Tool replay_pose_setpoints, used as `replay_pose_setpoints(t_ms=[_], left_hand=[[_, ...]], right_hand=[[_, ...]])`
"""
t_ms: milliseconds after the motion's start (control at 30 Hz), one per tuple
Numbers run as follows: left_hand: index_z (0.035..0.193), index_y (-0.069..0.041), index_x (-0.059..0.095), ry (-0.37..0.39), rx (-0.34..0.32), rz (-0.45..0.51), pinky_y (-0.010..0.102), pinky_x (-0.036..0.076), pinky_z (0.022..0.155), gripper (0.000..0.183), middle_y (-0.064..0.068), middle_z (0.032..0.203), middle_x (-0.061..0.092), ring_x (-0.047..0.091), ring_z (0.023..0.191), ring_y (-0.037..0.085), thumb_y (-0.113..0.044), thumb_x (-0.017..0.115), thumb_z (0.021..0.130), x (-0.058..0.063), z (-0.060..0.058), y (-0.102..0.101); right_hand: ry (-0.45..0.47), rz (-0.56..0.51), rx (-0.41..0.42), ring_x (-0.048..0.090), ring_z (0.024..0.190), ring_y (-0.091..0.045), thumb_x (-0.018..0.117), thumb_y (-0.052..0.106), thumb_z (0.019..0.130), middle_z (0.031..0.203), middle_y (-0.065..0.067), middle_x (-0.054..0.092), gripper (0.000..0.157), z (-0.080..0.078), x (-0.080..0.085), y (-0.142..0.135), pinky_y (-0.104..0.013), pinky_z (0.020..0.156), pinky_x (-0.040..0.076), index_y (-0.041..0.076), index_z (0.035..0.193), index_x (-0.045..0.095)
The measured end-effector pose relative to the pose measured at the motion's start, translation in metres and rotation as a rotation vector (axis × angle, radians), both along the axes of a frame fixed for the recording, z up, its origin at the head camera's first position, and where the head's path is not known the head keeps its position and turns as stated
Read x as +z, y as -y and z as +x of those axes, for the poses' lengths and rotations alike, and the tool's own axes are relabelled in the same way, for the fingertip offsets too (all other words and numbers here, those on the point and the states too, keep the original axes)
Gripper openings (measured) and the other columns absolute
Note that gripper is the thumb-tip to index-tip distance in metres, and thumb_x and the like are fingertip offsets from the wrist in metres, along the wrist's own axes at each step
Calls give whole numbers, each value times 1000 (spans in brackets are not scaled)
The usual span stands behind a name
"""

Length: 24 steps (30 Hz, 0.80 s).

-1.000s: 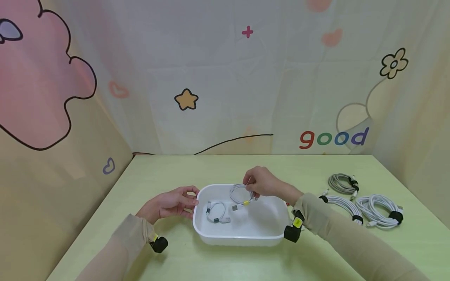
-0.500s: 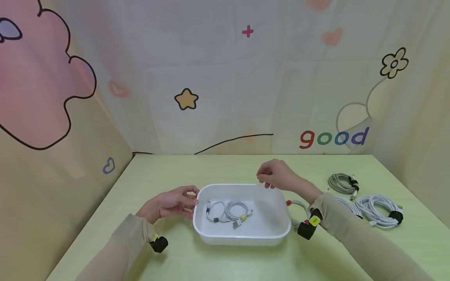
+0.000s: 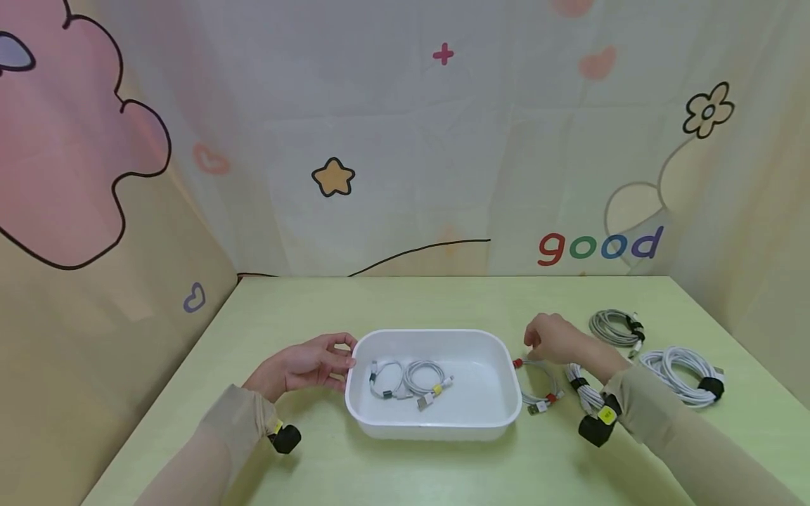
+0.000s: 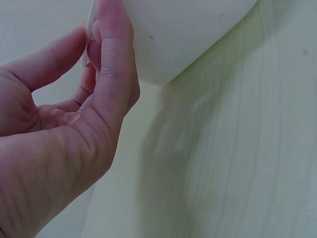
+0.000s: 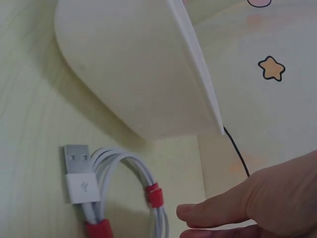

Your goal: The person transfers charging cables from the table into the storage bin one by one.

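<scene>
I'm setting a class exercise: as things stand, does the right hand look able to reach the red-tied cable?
Probably yes: the right hand is close by, apparently holding nothing, and nothing lies on the red-tied cable. The tub beside it doesn't appear to block the way.

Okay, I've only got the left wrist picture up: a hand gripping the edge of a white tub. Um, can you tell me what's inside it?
Observer: Two coiled cables lie in the tub.

Operator: Got it. And where's the other hand?

Observer: The right hand is near the red-tied cable, to the right of the tub.

Operator: Is its thumb touching that cable?

Observer: No, the right wrist view shows a gap between the thumb and the cable.
</scene>
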<state>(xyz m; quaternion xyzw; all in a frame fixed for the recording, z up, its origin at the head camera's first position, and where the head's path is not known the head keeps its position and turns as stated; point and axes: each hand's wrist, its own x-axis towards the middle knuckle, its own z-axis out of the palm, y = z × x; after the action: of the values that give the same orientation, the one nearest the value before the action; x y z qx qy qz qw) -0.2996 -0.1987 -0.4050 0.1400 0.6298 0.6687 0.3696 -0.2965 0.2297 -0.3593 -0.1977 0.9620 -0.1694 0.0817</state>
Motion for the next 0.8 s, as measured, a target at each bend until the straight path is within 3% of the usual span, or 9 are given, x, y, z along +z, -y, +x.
replay_pose_setpoints(t_ms=[133,333,533,800], left_hand=[[111,-9,44,-1,11,-6,34,60,75,18,2,95,62,64,85,15,-2,52,97,0,0,1],[111,-9,44,-2,13,-1,34,60,75,18,3,96,63,64,84,15,-2,53,96,-2,0,0],[110,-9,44,-1,1,14,33,60,74,19,2,96,63,64,84,15,-3,54,96,-5,1,0],[111,-8,43,8,6,21,33,60,74,20,3,97,63,65,83,15,-3,55,96,-2,1,0]], right_hand=[[24,20,-15,52,69,-18,71,2,80,77,-8,61,12,1,-12,-7,-30,61,49,-4,89,67],[-31,3,29,52,64,-15,69,0,78,71,-5,63,3,0,-24,-16,-27,56,45,0,77,67],[6,-42,20,50,65,-14,68,2,83,73,-5,62,4,-2,-19,-20,-25,57,45,-1,81,67],[22,-94,2,54,53,-11,67,1,85,70,-5,65,3,-5,-8,-27,-23,48,49,-1,84,68]])
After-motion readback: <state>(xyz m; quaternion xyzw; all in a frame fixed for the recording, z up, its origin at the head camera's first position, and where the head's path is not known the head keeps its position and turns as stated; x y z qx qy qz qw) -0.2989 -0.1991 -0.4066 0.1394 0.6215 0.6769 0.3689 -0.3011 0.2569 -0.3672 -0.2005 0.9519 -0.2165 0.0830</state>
